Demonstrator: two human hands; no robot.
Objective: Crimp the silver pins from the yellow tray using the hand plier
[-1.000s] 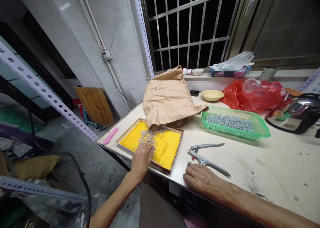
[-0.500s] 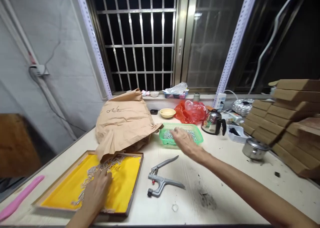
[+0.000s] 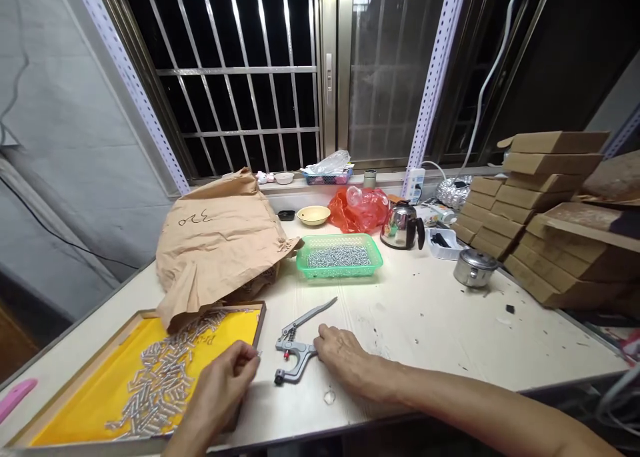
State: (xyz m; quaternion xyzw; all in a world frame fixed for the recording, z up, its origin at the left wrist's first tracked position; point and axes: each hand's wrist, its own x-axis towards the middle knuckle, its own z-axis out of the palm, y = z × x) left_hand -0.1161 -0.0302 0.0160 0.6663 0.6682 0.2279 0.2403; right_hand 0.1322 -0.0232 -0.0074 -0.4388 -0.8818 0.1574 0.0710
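Left hand [image 3: 223,383] is pinching a tiny clear piece [image 3: 259,353]; right hand [image 3: 345,360] is curling over the pliers [image 3: 301,345], grip unclear. Yellow-bottomed tray [image 3: 100,383] is lying at the pliers' nine o'clock.

Two hands [image 3: 217,383] [image 3: 345,360], one pair of pliers [image 3: 303,348], one tray [image 3: 235,327], one basket [image 3: 343,271], one paper bag [image 3: 220,240], one kettle [image 3: 397,231], one pot [image 3: 473,271].

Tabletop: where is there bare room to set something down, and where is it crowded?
Largest: the tabletop between right hand, basket, kettle and pot, lightly specked. A smaller strip parts basket from pliers. Crowded: left, where the paper bag overlaps the tray near the left hand; back, with bowl and red bag; right, with boxes.
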